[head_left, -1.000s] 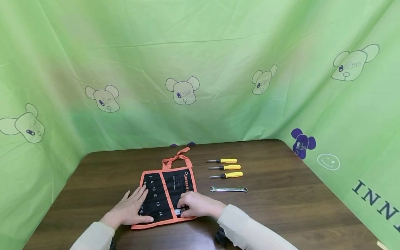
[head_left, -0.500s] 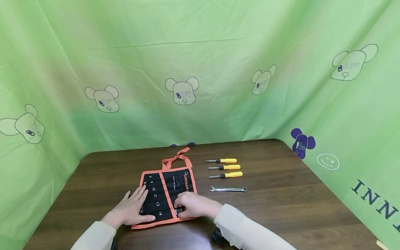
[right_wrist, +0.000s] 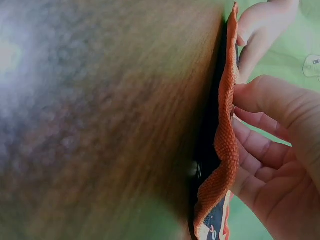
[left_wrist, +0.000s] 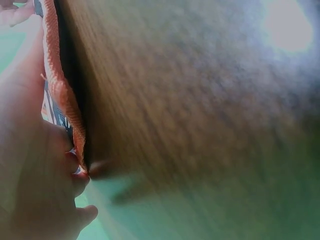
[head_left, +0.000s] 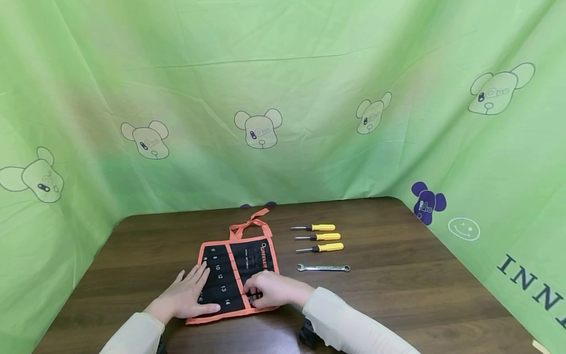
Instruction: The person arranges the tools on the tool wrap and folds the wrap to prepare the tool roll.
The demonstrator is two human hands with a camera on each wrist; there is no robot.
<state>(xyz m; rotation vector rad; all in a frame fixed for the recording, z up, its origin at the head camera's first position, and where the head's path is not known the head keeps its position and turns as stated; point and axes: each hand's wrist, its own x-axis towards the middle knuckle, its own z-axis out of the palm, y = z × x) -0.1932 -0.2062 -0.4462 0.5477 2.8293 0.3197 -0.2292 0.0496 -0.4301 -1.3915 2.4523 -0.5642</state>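
A black tool pouch (head_left: pixel 224 275) with orange edging and printed numbers lies unrolled on the table. My left hand (head_left: pixel 184 297) rests on its left part, fingers spread and straight. At the pouch's lower right, my right hand (head_left: pixel 275 289) has curled fingers and thumb pinching a small metal tool (head_left: pixel 254 298) at the orange pocket edge. The fingers cover most of that tool, so its kind does not show. In the right wrist view, the orange edging (right_wrist: pixel 228 145) hides the right fingertips. The left wrist view has the left hand (left_wrist: pixel 35 150) along the pouch edge.
Three yellow-handled screwdrivers (head_left: pixel 327 237) lie in a column right of the pouch. A combination wrench (head_left: pixel 323 268) lies below them. The pouch's orange tie strap (head_left: pixel 239 229) trails toward the back. Green printed cloth (head_left: pixel 309 167) hangs around the brown table (head_left: pixel 398 275).
My right hand has slid slightly left along the pouch, and less of the metal tool's bright surface shows. My left hand stays almost still; screwdrivers and combination wrench have not moved.
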